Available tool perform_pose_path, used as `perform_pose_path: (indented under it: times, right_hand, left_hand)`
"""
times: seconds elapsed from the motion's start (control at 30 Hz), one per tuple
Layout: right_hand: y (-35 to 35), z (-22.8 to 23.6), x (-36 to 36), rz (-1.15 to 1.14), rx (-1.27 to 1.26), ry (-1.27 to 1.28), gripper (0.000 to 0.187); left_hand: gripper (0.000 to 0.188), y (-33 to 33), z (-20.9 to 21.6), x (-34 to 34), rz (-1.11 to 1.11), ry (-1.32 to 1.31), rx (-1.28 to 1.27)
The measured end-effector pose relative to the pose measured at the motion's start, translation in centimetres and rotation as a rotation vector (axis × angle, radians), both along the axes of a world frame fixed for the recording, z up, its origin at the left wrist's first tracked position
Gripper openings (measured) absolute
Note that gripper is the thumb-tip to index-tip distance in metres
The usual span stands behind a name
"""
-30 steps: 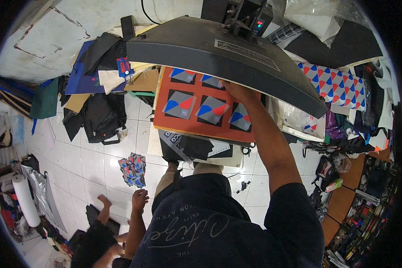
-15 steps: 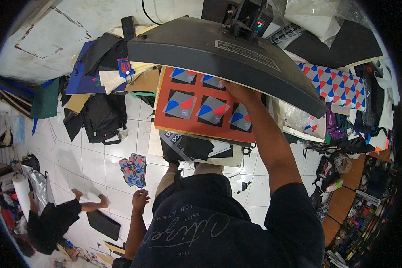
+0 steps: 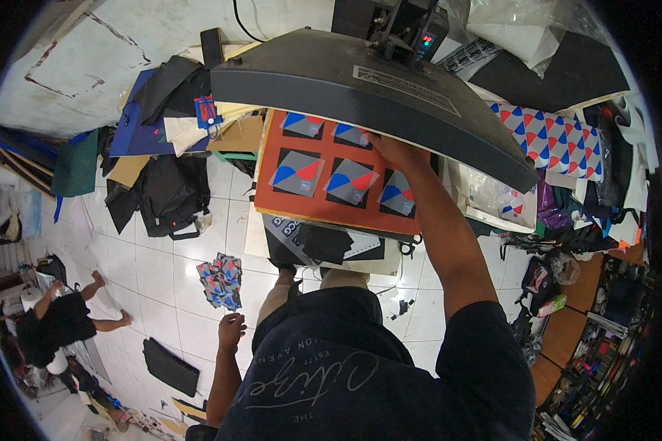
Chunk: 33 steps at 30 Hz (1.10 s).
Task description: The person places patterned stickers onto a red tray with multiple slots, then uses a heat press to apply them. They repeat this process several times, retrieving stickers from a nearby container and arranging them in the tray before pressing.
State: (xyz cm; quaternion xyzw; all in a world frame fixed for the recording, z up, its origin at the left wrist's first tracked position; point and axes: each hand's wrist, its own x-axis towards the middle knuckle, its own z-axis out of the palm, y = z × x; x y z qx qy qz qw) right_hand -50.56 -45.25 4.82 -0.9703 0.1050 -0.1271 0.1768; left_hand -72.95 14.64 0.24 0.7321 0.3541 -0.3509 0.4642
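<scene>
My right hand (image 3: 393, 151) reaches under the raised dark platen (image 3: 324, 81) of a heat press. Its visible fingers meet the edge of a clear film transfer (image 3: 350, 134) printed grey, blue and red; the platen hides part of the hand. Several such transfers, each over a dark piece, lie in rows on the orange-brown press pad (image 3: 287, 204). Low beside my thigh, my left hand (image 3: 231, 332) has curled fingers; what they hold, if anything, is too small to make out. Just beyond its fingertips shows a pile of similar printed pieces (image 3: 219, 281), seemingly on the floor; I cannot tell whether they touch.
A lit controller (image 3: 428, 42) stands behind the platen. Left of the press are fabric pieces and a black bag (image 3: 171, 192); to its right are a patterned sheet (image 3: 555, 141) and a shallow box (image 3: 502, 198). A co-worker (image 3: 59, 327) is on the floor at far left.
The co-worker at far left has shifted further left, with the legs in a new position. My two hands, the platen and the transfers stay practically where they were.
</scene>
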Motion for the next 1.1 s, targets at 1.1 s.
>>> perform_pose_path:
  times: [1.1]
  right_hand:
    - [-0.3, 0.2, -1.3, 0.037, 0.078, -0.095, 0.031]
  left_hand:
    - [0.024, -0.3, -0.1, 0.9, 0.015, -0.009, -0.036]
